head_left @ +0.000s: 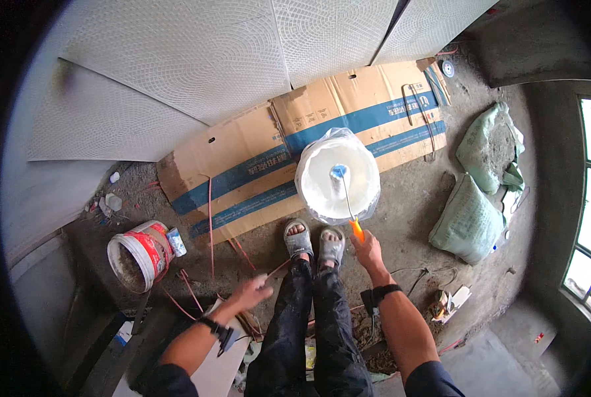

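My right hand (369, 254) is closed around the orange handle of a paint roller (356, 229). The roller's thin metal rod reaches into a round bucket (300, 188), and its white-coated head with a blue end rests in the white liquid there. Clear plastic film hangs around the bucket's rim. My left hand (249, 293) hovers left of my legs, its fingers loosely bent and slightly apart, with no held thing visible. A thin pinkish strap (279, 268) shows just beyond its fingertips; whether they touch I cannot tell.
Flattened cardboard (242, 152) lies under large patterned white panels (196, 59). A tipped red-and-white bucket (138, 255) is at left. Two pale green sacks (469, 221) (487, 149) sit at right. Loose straps (210, 225) and a cable (418, 274) cross the floor around my feet.
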A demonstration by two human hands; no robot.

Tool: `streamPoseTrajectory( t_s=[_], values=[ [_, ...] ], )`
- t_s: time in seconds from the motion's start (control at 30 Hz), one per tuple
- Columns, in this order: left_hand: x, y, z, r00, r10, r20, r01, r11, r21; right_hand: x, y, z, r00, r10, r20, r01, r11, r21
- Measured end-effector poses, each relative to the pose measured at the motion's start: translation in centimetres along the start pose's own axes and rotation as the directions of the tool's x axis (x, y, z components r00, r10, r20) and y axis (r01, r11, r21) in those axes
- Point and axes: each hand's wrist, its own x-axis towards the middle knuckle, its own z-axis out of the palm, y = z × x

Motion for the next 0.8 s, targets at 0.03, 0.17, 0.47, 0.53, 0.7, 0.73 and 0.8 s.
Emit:
streamPoseTrajectory(
  t_s=[0.03, 0.17, 0.47, 0.53, 0.7, 0.73, 0.8],
  values=[
    [-2.4, 0.4, 1.1, 0.999, 0.026, 0.036, -0.027, 0.999, 0.026, 0.1, 0.0, -0.1, 0.999, -0.025, -0.023, 0.026, 0.999, 0.044],
    [-9.8, 3.4, 4.9, 0.997, 0.038, 0.063, -0.041, 0.998, 0.05, 0.3, 0.6, -0.3, 0.997, -0.073, -0.009, 0.073, 0.996, 0.049],
    [-15.8, 0.2, 1.1, 0.966, 0.077, -0.247, -0.037, 0.986, 0.164, -0.4, 0.3, -0.7, 0.993, -0.111, -0.046, 0.116, 0.987, 0.116],
    [-17.8, -1.6, 0.5, 0.978, 0.009, -0.207, 0.033, 0.98, 0.199, -1.3, -0.2, -0.8, 0.995, -0.095, -0.018, 0.096, 0.982, 0.16],
    [-17.3, -6.9, -0.3, 0.995, -0.092, 0.028, 0.079, 0.947, 0.311, -1.5, -0.3, 0.0, 0.996, -0.078, -0.04, 0.077, 0.997, -0.027],
    [-16.6, -8.0, -0.4, 0.998, -0.056, 0.042, 0.04, 0.954, 0.298, -1.1, -0.2, 0.5, 1.0, -0.005, 0.022, 0.008, 0.988, -0.151],
    [-15.0, -10.1, -1.1, 0.995, -0.02, 0.102, -0.016, 0.94, 0.34, 0.4, -0.7, 2.1, 1.0, 0.014, -0.015, -0.016, 0.99, -0.14]
  ],
)
